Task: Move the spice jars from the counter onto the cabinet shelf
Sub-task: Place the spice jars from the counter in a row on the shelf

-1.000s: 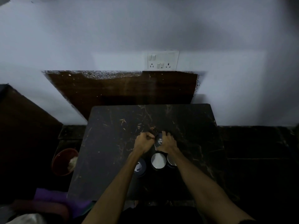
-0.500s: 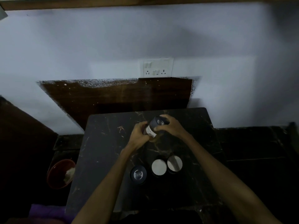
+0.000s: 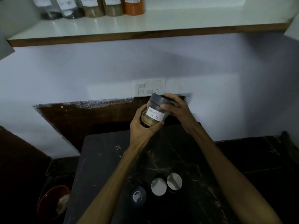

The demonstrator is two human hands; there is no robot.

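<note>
Both hands hold a clear spice jar (image 3: 154,113) with a grey lid and a white handwritten label, tilted, in the air above the back of the dark marble counter (image 3: 103,167). My left hand (image 3: 142,126) cups its base. My right hand (image 3: 177,109) grips the lid end. Three more jars stand on the counter near me: one with a dark lid (image 3: 137,196) and two with pale lids (image 3: 158,187) (image 3: 174,181). The white cabinet shelf (image 3: 178,21) runs across the top, with several labelled jars (image 3: 95,6) at its left end.
A switch and socket plate (image 3: 150,86) is on the wall right behind the held jar. A reddish bowl (image 3: 52,202) sits low at the left of the counter. The shelf's right part is bare. A cabinet door edge (image 3: 4,47) shows at the far left.
The jar has been lifted from the counter by both hands and carried up and away from me. My view has tilted up, so the shelf and its jars now show.
</note>
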